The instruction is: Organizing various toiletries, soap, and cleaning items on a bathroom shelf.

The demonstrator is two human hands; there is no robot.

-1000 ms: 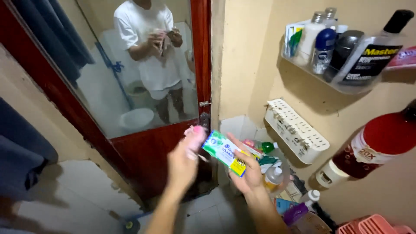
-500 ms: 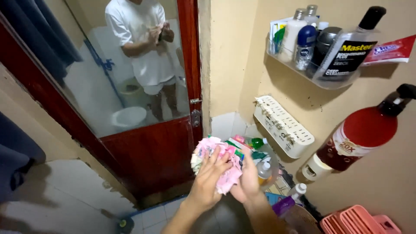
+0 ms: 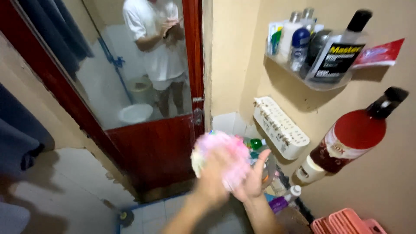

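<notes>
From the head view, your two hands meet in front of you around a pink, soft, crumpled cloth bundle (image 3: 222,157), which sits between your palms and bulges up and to the left above your fingertips. Your left hand (image 3: 212,177) is smeared by motion blur, so you cannot tell how its fingers lie; it presses against the near side of the bundle. Your right hand (image 3: 252,178) cups the bundle from the right, its fingers (image 3: 261,159) stretched out and held close together, tips pointing up along the cloth. Just beyond your right fingertips stands a small green-capped bottle (image 3: 255,143) among other toiletries on the floor, and a purple-capped bottle (image 3: 279,203) lies below your right wrist. Further right of your fingers, a white slotted plastic rack (image 3: 281,128) hangs on the beige wall, with a large red pump bottle (image 3: 346,138) beside it and a clear wall shelf (image 3: 316,80) of bottles above. To the left of your hands, a red-framed mirror door (image 3: 156,147) reflects a person in a white shirt.
</notes>
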